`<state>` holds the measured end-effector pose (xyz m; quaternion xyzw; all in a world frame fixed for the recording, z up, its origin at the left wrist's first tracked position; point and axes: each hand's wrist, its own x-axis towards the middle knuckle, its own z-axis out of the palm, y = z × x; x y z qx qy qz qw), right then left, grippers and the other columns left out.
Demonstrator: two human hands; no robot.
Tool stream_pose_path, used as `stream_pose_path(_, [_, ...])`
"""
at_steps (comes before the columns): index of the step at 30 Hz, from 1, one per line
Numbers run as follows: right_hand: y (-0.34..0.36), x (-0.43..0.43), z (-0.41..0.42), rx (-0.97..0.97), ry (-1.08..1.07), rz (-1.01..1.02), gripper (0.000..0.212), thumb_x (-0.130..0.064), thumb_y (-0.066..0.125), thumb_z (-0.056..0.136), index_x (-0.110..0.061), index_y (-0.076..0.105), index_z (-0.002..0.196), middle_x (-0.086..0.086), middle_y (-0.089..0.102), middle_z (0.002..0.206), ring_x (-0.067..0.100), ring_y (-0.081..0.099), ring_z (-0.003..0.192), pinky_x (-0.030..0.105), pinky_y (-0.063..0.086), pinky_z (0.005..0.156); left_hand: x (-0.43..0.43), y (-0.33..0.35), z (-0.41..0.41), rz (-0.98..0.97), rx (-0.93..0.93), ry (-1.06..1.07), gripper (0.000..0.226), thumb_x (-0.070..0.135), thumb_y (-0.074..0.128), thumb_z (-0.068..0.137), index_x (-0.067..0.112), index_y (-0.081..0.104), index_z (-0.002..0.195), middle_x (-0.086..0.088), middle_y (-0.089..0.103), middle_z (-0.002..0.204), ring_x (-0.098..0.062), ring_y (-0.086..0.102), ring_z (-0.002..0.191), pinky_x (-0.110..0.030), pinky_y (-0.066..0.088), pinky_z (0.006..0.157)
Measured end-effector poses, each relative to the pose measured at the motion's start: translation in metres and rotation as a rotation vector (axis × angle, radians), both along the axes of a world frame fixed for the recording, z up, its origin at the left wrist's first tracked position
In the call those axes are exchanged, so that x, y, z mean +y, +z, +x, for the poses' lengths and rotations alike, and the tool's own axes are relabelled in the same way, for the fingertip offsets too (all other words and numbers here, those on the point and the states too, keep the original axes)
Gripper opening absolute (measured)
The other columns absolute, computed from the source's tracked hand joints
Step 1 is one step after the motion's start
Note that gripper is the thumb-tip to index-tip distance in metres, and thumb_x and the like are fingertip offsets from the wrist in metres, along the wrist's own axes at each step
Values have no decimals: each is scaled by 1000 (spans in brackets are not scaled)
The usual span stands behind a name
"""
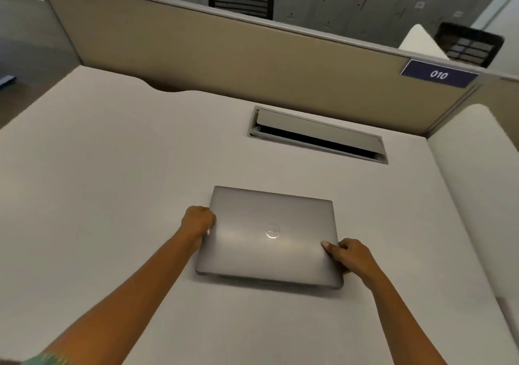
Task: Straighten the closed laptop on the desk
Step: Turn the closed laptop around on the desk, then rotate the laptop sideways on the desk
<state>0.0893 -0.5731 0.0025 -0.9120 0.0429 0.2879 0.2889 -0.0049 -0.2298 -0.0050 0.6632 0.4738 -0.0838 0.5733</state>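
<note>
A closed grey laptop [269, 238] with a round logo on its lid lies flat on the white desk [112, 182], near the middle. Its edges run slightly turned against the desk's lines. My left hand [198, 221] grips the laptop's left edge, fingers curled around it. My right hand [349, 255] holds the right edge near the front corner, with the thumb on the lid.
A cable hatch [317, 134] with its flap raised sits in the desk behind the laptop. A beige partition [224, 56] with a blue "010" label [439, 74] closes the back. A white side panel [477, 182] stands at the right.
</note>
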Motion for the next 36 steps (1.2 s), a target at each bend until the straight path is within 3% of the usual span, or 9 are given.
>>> stream_pose_path(4, [-1, -45, -5, -7, -34, -1, 49, -50, 66, 81, -1, 62, 88, 12, 69, 84, 27, 67, 76, 36, 56, 68, -41, -4, 13, -17, 47, 0, 8, -7, 56, 79, -1, 60, 83, -17, 55, 74, -27, 51, 65, -32, 43, 68])
stream_pose_path(8, [-4, -66, -6, -9, -27, 8, 48, -47, 68, 80, 0, 62, 89, 12, 70, 83, 26, 69, 71, 34, 55, 67, -64, -4, 20, 11, 58, 6, 7, -6, 57, 80, 0, 56, 76, -15, 53, 74, -27, 51, 66, -33, 44, 71])
stream_pose_path(13, [-7, -70, -3, -20, -24, 32, 50, -47, 70, 78, 2, 63, 86, 14, 71, 83, 27, 69, 70, 40, 56, 76, -70, -3, 25, 36, 68, 32, 14, 0, 58, 84, -2, 52, 97, -15, 52, 87, -31, 50, 87, -35, 43, 76])
stream_pose_path(20, [-9, -65, 9, -7, 27, -6, 54, -51, 68, 78, 2, 62, 90, 15, 71, 87, 29, 68, 79, 44, 57, 80, -61, -9, 33, 124, 142, -67, 7, -3, 54, 84, 3, 57, 84, -16, 55, 89, -28, 52, 85, -36, 49, 77])
stream_pose_path(22, [-9, -65, 13, 13, 37, -6, 56, -52, 68, 77, 2, 62, 91, 14, 71, 85, 28, 70, 75, 44, 59, 78, -58, -10, 31, 170, 102, -107, 15, -6, 51, 82, 4, 58, 73, -19, 58, 90, -30, 53, 84, -38, 50, 78])
stream_pose_path(26, [-8, -66, 18, 40, 62, -18, 57, -55, 69, 75, -1, 62, 91, 10, 71, 78, 23, 71, 61, 32, 59, 57, -60, -4, 19, 202, 39, -134, 18, -7, 47, 78, 1, 63, 76, -19, 61, 80, -30, 56, 78, -32, 44, 70])
stream_pose_path(30, [-1, -66, 27, 120, 89, -102, 61, -59, 70, 72, 0, 65, 85, 14, 72, 71, 26, 71, 57, 33, 61, 55, -77, 6, -1, 210, -59, -152, 19, 14, 52, 91, 7, 62, 107, -13, 60, 115, -28, 57, 104, -36, 45, 90])
stream_pose_path(33, [4, -56, 37, -142, 127, -283, 60, -67, 62, 74, -7, 61, 80, 11, 70, 78, 26, 67, 68, 34, 55, 61, -107, 22, -48, 325, -259, 16, 45, 20, 55, 94, 18, 48, 139, -4, 44, 141, -22, 47, 127, -40, 41, 108])
stream_pose_path(36, [4, -26, 49, -460, 199, -232, 54, -62, 59, 80, -12, 59, 102, 11, 61, 106, 29, 56, 100, 37, 49, 76, -150, 28, -93, -23, -303, 330, 44, 12, 54, 93, 22, 50, 135, -4, 52, 136, -20, 52, 121, -36, 42, 102])
